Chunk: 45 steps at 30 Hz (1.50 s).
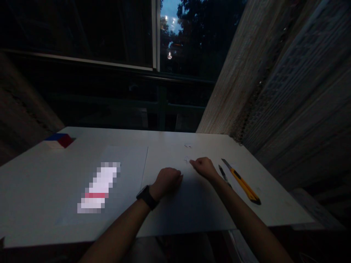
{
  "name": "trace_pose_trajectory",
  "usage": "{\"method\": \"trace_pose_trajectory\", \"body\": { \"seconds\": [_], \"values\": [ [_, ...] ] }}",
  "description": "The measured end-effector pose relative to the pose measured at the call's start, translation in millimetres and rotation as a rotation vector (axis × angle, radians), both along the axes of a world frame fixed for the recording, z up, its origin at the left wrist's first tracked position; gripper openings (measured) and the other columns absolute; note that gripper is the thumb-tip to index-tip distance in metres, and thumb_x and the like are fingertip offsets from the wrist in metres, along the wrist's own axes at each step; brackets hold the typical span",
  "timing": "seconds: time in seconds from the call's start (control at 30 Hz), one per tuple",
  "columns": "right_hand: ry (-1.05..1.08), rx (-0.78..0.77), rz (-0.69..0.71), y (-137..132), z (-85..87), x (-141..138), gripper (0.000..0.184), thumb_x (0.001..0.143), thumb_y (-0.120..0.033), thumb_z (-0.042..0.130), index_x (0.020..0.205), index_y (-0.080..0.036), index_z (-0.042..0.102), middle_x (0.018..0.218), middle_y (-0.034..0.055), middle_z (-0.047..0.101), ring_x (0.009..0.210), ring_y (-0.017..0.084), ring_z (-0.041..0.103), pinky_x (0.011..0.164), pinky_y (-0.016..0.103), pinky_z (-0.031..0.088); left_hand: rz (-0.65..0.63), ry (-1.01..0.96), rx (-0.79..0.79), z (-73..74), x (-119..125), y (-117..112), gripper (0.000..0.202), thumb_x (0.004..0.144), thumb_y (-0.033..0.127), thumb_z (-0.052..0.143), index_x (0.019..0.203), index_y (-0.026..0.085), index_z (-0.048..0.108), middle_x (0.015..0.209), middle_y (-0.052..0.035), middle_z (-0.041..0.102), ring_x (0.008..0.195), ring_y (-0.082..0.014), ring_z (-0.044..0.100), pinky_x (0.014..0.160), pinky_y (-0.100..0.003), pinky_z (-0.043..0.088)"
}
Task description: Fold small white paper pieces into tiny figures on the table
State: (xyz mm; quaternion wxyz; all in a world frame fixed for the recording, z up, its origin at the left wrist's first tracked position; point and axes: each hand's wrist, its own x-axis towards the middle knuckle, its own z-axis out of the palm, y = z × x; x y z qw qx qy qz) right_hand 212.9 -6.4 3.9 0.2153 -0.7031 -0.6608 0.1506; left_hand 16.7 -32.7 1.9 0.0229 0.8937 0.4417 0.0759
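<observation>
Both hands rest on a white sheet of paper (175, 204) on a white table (33, 190) in dim light. My left hand (166, 181), with a dark watch on its wrist, is curled into a loose fist on the sheet. My right hand (203, 168) lies just beyond it, fingers pinched together at a tiny pale scrap (187, 159) on the paper; I cannot make out whether it grips it. The two hands are a few centimetres apart.
A yellow utility knife (242, 182) with its blade out lies right of my right hand, a thin dark tool (223, 174) beside it. A second white sheet (123, 171) lies left. A red-and-blue cube (59, 140) sits at the far left corner. A dark window stands behind.
</observation>
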Motion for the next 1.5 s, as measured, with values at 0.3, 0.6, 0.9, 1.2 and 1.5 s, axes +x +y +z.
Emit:
{"method": "trace_pose_trajectory", "body": {
  "seconds": [0.3,0.6,0.9,1.2,1.5],
  "values": [
    [-0.136,0.007,-0.031,0.0,0.7,-5.2,0.039,0.076,-0.047,0.050,0.054,-0.017,0.061,0.056,0.0038,0.060,0.055,0.013,0.052,0.050,0.023,0.028,-0.021,-0.015,0.019,-1.1,-1.0,-0.2,0.039,0.087,0.035,0.031,0.075,0.015,0.063,0.072,-0.0103,0.064,0.070,-0.0203,0.060,0.063,-0.030,0.042],
    [-0.009,0.009,-0.012,3.7,-3.4,-0.1,0.044,0.077,-0.050,0.046,0.054,-0.016,0.062,0.053,0.0026,0.059,0.053,0.012,0.052,0.050,0.022,0.029,-0.020,-0.015,0.002,-2.7,-0.7,0.9,0.038,0.087,0.034,0.032,0.077,0.014,0.064,0.074,-0.0108,0.064,0.072,-0.0199,0.060,0.066,-0.031,0.043],
    [-0.133,0.003,-0.093,18.1,-0.4,-17.4,0.042,0.079,-0.050,0.046,0.061,-0.017,0.066,0.066,0.0078,0.066,0.064,0.015,0.058,0.052,0.023,0.029,-0.010,-0.014,0.006,-3.0,-0.5,0.6,0.040,0.087,0.035,0.031,0.076,0.014,0.063,0.073,-0.0106,0.064,0.071,-0.0194,0.060,0.065,-0.030,0.042],
    [-0.174,0.029,-0.041,10.2,-4.1,-13.9,0.038,0.079,-0.046,0.047,0.061,-0.017,0.065,0.066,0.0079,0.067,0.064,0.016,0.059,0.053,0.023,0.029,0.006,0.002,-0.003,0.3,0.3,-1.2,0.039,0.087,0.035,0.032,0.077,0.015,0.063,0.074,-0.0106,0.064,0.072,-0.0195,0.060,0.066,-0.030,0.043],
    [-0.196,0.091,-0.180,15.2,2.1,-29.8,0.047,0.082,-0.055,0.038,0.088,-0.014,0.060,0.079,0.0121,0.066,0.076,0.021,0.061,0.063,0.027,0.037,-0.039,-0.009,0.007,-1.7,-1.4,0.3,0.037,0.087,0.032,0.031,0.077,0.015,0.063,0.075,-0.0102,0.064,0.071,-0.0203,0.060,0.065,-0.031,0.043]
  ]
}}
